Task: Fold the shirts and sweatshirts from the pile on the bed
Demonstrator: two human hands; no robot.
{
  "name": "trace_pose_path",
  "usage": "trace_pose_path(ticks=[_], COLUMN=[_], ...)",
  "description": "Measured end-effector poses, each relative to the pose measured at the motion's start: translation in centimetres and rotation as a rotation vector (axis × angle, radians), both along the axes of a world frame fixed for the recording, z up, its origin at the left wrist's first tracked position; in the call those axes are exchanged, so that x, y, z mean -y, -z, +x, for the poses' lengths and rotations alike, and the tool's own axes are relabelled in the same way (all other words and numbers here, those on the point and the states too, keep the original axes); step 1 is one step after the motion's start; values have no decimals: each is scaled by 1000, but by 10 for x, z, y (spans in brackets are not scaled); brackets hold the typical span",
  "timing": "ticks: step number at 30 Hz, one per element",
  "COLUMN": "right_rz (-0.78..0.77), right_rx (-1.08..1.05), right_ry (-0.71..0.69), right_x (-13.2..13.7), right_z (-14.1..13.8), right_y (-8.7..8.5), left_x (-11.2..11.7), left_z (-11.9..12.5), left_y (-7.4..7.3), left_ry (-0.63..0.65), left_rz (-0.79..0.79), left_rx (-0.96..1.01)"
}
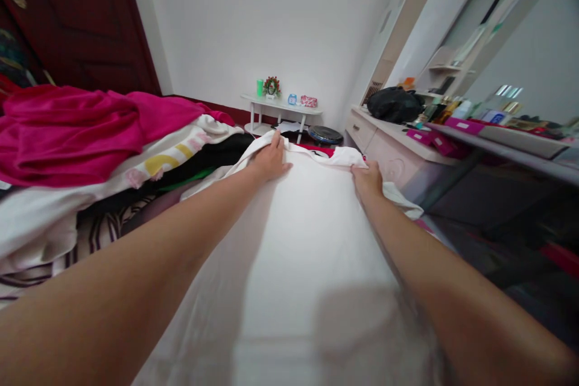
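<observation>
A white T-shirt (307, 241) lies spread out in front of me, its body running toward me and its collar end at the far side. At the far left shoulder, my left hand (270, 160) is closed on the cloth, fingers over the edge and thumb on top. My right hand (368, 180) pinches the far right shoulder, and a loose white sleeve (402, 200) hangs out beyond it. Between the hands the collar edge is rumpled, with some red cloth showing behind it. Shadows of my arms fall across the shirt.
Piled clothes lie to the left, with a magenta garment (76, 132) on top and a printed white one (172, 160) below. On the right stands a dresser (389, 145) with a black bag (394, 104) and bottles. A small white table (283, 104) is by the far wall.
</observation>
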State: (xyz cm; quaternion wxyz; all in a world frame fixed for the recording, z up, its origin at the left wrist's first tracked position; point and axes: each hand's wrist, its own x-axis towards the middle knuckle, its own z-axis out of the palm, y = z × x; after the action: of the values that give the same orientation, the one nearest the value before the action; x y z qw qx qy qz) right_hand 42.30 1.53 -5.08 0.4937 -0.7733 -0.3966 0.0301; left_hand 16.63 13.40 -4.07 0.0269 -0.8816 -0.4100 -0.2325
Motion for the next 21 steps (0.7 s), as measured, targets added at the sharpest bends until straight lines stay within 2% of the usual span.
trace_pose_path(ticks=[3,7,9,14,21], right_rz=[-125,-596,-756,-801,-808], right_rx=[132,441,534,580,591], right_ry=[-95,-172,-173,-163,-218], right_x=[-3,-9,-10,4,57], right_z=[-6,-10,-11,-19,-38], right_y=[20,27,25,23,22], left_x=[-5,-10,-7,21,85], left_z=[1,3,3,-9,-50], left_y=[16,25,25,18,20], left_ry=[43,1,-2,19,102], left_rz=[-36,-198,-264,-328,-318], left_rx=[-143,-295,-322,-331,-289])
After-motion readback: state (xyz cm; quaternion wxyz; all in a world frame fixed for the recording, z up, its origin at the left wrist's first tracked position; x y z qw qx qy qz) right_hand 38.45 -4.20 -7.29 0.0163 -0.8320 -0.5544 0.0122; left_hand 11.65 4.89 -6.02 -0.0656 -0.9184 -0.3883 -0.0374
